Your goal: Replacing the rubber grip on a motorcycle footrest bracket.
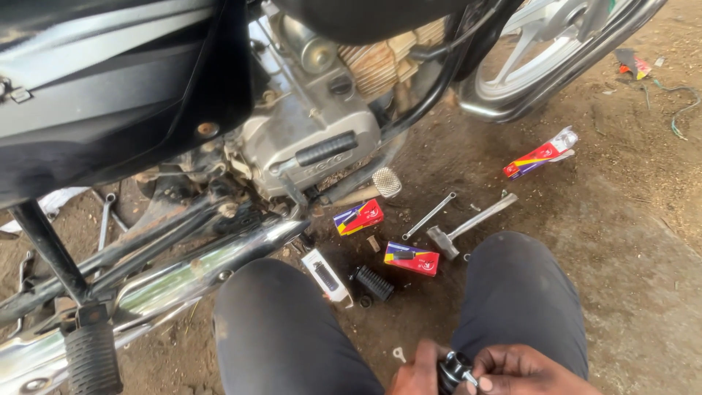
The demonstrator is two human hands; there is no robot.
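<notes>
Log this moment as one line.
left hand and right hand: grip small black part | nearest: black rubber grip on dirt

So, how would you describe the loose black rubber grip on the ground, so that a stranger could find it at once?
Start at the motorcycle engine and go down to the dirt between the person's knees. There the black ribbed rubber grip lies on its side, between a white packet and a red and yellow box. Of the things on that dirt, only it is unpacked, dark and cylindrical.

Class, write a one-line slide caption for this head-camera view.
Crouched beside a motorcycle, both hands grip a small black-and-metal part, with boxes, a hammer and a spanner on the dirt.
</notes>
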